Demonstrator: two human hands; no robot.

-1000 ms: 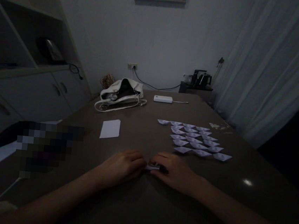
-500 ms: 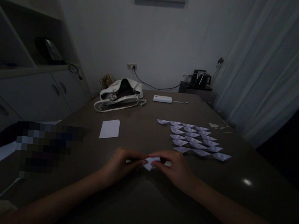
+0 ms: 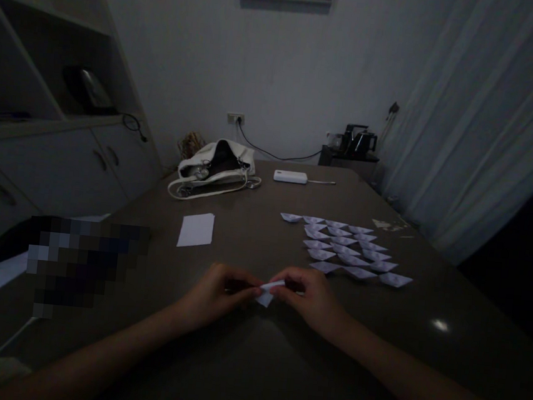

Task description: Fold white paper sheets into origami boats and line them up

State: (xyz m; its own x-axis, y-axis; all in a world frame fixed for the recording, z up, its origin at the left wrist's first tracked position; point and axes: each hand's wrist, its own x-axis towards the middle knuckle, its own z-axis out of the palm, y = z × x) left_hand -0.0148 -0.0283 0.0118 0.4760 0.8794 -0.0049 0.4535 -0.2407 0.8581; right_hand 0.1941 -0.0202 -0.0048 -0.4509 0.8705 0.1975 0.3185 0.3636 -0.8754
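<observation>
The left hand (image 3: 221, 289) and right hand (image 3: 308, 294) are clamping a small folded white paper piece (image 3: 265, 298), seemingly mid-shaping, next needing even creasing

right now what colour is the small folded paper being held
The small folded paper is white; head view.

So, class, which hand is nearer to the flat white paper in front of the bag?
Left. The left hand is in front of the flat white paper and to its right; the right hand is farther right, past the folded paper both hands hold.
</observation>
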